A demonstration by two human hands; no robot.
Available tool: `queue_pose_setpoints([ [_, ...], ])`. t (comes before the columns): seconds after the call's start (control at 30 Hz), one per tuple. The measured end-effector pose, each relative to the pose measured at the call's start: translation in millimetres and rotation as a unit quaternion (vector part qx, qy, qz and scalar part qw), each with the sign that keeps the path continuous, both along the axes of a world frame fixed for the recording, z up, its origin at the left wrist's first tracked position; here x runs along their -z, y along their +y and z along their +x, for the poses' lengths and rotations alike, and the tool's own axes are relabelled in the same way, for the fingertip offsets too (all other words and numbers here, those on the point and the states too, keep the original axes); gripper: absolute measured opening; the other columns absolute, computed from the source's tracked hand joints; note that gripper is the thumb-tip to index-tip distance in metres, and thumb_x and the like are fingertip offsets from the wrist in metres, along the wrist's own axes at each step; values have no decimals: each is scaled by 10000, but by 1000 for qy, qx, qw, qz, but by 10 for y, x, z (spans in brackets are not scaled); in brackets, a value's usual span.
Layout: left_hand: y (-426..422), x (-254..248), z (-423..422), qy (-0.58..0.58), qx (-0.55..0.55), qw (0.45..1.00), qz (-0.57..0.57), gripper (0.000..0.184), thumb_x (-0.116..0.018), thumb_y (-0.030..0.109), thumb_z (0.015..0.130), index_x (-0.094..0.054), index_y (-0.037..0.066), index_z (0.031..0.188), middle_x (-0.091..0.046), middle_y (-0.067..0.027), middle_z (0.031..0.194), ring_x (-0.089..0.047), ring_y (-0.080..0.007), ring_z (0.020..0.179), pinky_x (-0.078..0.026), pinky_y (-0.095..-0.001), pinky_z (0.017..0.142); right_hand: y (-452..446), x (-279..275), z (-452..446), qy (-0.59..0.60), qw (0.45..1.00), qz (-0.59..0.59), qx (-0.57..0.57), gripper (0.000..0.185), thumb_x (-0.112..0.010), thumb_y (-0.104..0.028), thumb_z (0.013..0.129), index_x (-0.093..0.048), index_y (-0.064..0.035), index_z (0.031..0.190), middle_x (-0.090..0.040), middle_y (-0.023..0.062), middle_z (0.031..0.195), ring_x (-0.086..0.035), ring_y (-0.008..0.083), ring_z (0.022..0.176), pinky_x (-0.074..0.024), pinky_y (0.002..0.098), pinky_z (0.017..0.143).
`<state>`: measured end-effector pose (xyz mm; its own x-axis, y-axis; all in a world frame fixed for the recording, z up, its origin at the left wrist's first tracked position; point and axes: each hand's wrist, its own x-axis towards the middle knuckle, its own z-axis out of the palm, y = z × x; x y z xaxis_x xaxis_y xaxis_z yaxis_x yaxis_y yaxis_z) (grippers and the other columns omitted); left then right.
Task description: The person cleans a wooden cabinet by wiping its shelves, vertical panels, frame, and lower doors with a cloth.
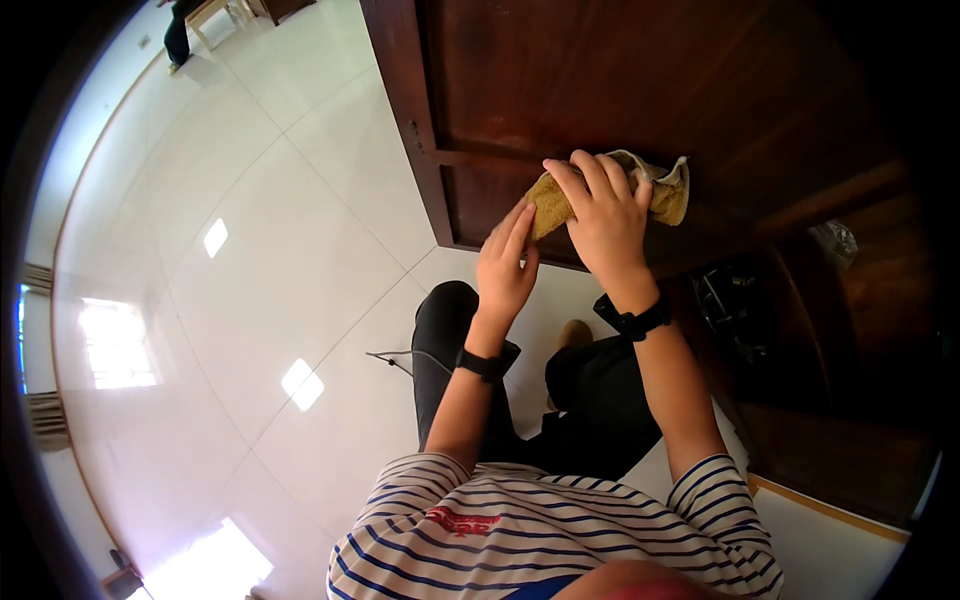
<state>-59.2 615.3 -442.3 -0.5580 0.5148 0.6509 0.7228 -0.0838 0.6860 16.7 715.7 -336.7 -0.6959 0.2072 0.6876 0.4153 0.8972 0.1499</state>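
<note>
Presently, one tan cloth (670, 196) lies long-axis sideways on dark door (560, 80), near the lower edge; right hand (607, 218) covers its middle, grip unclear; left hand (508, 265), thumb parted, meets the cloth's left end.

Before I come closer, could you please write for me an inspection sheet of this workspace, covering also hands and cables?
Surface: dark wooden door, open beside the cabinet.
Job's things: yellow-brown cloth, crumpled against the door.
Clutter: clear plastic and dark things inside the cabinet, too dim to identify.
Hands: left hand has fingertips at the cloth's near end; right hand is spread over the cloth.
Cables: thin grey cord by the left knee; its full path is unclear.
Surroundings: pale tiled floor with bright reflections; another person's leg in the far corner.
</note>
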Motion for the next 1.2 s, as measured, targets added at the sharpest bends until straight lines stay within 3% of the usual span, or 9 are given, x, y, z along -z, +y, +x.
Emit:
queue_pose_setpoints([
  [0.13, -118, 560, 62, 68, -41, 980, -181, 614, -624, 79, 754, -446, 152, 1337, -590, -95, 1148, -584, -242, 982, -475, -353, 793, -4, 17, 23, -2, 1000, 2, 7, 458, -633, -18, 648, -632, -203, 1067, -562, -30, 1035, -509, 170, 935, -341, 403, 849],
  [0.2, -206, 684, -90, 91, 5, 916, -392, 628, -645, 236, 797, -401, 162, 1371, -662, -90, 804, -640, -256, 726, -495, -370, 649, -33, -14, 30, -2, 1000, 1, 5, 467, -635, -12, 637, -639, -209, 1060, -561, -36, 1024, -502, 169, 905, -343, 396, 834],
  [0.4, -363, 439, -437, -185, 165, 926, -285, 707, -568, 214, 887, -160, 143, 1460, -641, -109, 740, -641, -255, 681, -505, -361, 655, -37, -60, 37, 23, 1000, -9, -18, 460, -646, -5, 620, -669, -225, 1023, -563, -61, 968, -496, 161, 838, -352, 366, 790],
  [0.5, -380, 270, -370, -367, 389, 825, -181, 610, -460, 74, 911, -168, 73, 1447, -619, -72, 841, -609, -164, 721, -495, -289, 678, -12, -75, 63, 35, 998, -28, -41, 483, -649, 17, 603, -678, -228, 1018, -578, -68, 927, -514, 160, 830, -364, 348, 799],
  [0.67, -604, -58, -398, -303, 295, 881, -213, 371, -435, 18, 921, -442, 13, 1292, -614, -58, 849, -614, -150, 736, -499, -273, 689, 32, -192, 102, 77, 988, -77, -109, 471, -670, 59, 567, -651, -167, 980, -598, -23, 862, -548, 180, 717, -424, 349, 692],
  [0.73, -668, -120, -494, -282, 180, 941, -53, 443, -457, -49, 858, -437, 5, 1297, -615, -97, 1003, -629, -148, 753, -504, -273, 682, 93, -158, 41, 128, 979, -72, -143, 473, -670, 79, 558, -620, -150, 968, -579, -5, 827, -554, 193, 673, -445, 350, 627],
  [0.93, -697, -800, -823, -21, -103, 987, 124, 435, -411, -104, 863, -457, -15, 1286, -519, -142, 1279, -485, -240, 1197, -386, -344, 1000, 30, -91, -18, 162, 960, 107, -204, 409, -617, 5, 714, -645, -246, 1035, -535, -44, 948, -519, 140, 730, -459, 291, 597],
  [1.1, -468, -1207, -1129, -11, 18, 996, 84, 632, -477, 16, 763, -358, 32, 1383, -145, -196, 1514, -215, -309, 1388, -237, -398, 1088, 27, 25, -196, 131, 975, 48, -170, 388, -599, -26, 737, -677, -203, 1074, -553, -97, 1007, -465, 114, 681, -437, 259, 639],
  [1.2, -294, -956, -1312, -235, 197, 949, 78, 653, -442, 38, 788, -280, 55, 1420, -404, -120, 1344, -402, -204, 1205, -336, -324, 991, 90, 121, -263, 83, 986, 39, -142, 357, -594, -43, 749, -679, -195, 1060, -567, -86, 1002, -481, 113, 691, -427, 266, 646],
])
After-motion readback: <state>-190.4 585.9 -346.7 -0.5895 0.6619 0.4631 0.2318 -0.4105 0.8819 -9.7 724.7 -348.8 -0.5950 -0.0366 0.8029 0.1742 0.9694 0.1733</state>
